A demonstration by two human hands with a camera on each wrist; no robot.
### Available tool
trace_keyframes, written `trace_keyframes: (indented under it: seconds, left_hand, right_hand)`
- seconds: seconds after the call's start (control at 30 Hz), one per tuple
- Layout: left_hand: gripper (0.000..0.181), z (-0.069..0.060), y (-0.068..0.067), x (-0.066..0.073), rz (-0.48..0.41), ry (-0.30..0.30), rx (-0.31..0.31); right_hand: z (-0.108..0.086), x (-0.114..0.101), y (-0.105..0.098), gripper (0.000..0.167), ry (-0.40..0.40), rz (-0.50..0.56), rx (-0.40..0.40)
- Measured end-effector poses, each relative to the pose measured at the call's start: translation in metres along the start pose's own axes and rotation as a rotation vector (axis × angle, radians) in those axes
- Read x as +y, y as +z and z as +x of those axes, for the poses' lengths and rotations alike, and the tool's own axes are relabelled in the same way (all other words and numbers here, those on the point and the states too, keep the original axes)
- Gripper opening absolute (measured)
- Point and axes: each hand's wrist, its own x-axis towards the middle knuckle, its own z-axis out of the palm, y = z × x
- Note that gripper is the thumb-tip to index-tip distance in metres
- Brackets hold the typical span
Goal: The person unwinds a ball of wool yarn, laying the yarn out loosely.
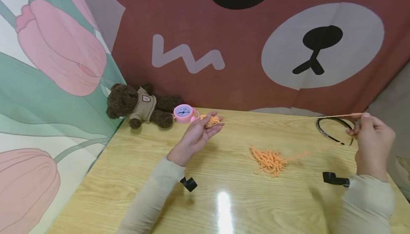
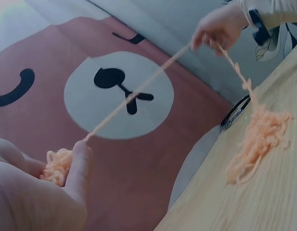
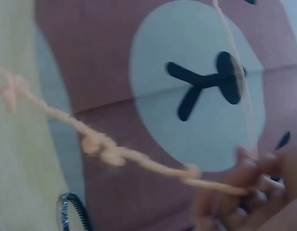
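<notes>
Palm up, my left hand [image 1: 193, 139] holds a small bundle of orange yarn [image 1: 212, 121], its thumb pressing the yarn in the left wrist view. A strand [image 1: 285, 119] runs from it across to my right hand [image 1: 374, 141], which is raised at the right and pinches the yarn. In the left wrist view this stretch [image 2: 138, 96] looks straight and taut. A loose pile of the same yarn [image 1: 270, 162] lies on the table between the hands. From the pile a kinked length [image 3: 153, 163] with small loops leads up to my right fingers, blurred in the right wrist view.
A brown teddy bear [image 1: 145, 106] lies at the back left of the wooden table [image 1: 128, 180], beside a pink alarm clock [image 1: 183, 113]. Behind the right hand is a dark headband [image 1: 324, 131]. A printed bear cloth [image 1: 243, 67] hangs along the table's back edge.
</notes>
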Motion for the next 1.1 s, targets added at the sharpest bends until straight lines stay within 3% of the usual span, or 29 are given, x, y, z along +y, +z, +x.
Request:
trace_keyframes:
  seconds: [0.1,0.17,0.23,0.3,0.37,0.47,0.6,0.67,0.73,0.83,0.93,1.03,1.1]
  left_hand:
    - [0.043,-0.002,0.006,-0.001,0.004,-0.027,-0.039]
    - [0.045,-0.004,0.014,-0.003,0.015,-0.05,-0.075]
    - [0.046,-0.005,0.021,-0.006,0.03,-0.071,-0.105]
    - [0.043,-0.007,0.03,-0.01,0.052,-0.085,-0.123]
    - [0.041,-0.008,0.037,-0.013,0.066,-0.097,-0.141]
    - [0.037,-0.007,0.048,-0.019,0.082,-0.1,-0.15]
    - [0.035,-0.008,0.058,-0.024,0.088,-0.089,-0.149]
    - [0.035,-0.008,0.059,-0.026,0.101,-0.072,-0.136]
    - [0.035,-0.008,0.056,-0.026,0.13,-0.039,-0.11]
    - [0.036,-0.005,0.047,-0.024,0.164,0.003,-0.065]
    - [0.037,0.0,0.036,-0.023,0.179,0.014,-0.024]
    - [0.037,0.004,0.025,-0.023,0.18,-0.012,-0.005]
    - [0.039,0.005,0.02,-0.023,0.18,-0.033,-0.014]
  right_hand:
    - [0.001,0.012,0.004,0.033,0.024,-0.368,-0.308]
    - [-0.003,0.022,0.015,0.04,-0.028,-0.579,-0.556]
    - [-0.013,0.029,0.033,0.05,-0.09,-0.72,-0.726]
    - [-0.028,0.033,0.051,0.055,-0.146,-0.753,-0.819]
    - [-0.046,0.034,0.07,0.054,-0.196,-0.732,-0.861]
    - [-0.07,0.032,0.098,0.051,-0.239,-0.624,-0.937]
    - [-0.089,0.029,0.125,0.051,-0.196,-0.483,-1.038]
    - [-0.094,0.028,0.133,0.051,-0.153,-0.479,-1.061]
    - [-0.098,0.026,0.136,0.051,-0.124,-0.546,-1.043]
    - [-0.097,0.018,0.13,0.051,-0.119,-0.662,-0.97]
    - [-0.089,0.009,0.117,0.046,-0.131,-0.684,-0.861]
    - [-0.077,0.001,0.1,0.039,-0.117,-0.493,-0.719]
    - [-0.067,-0.002,0.09,0.035,-0.094,-0.271,-0.595]
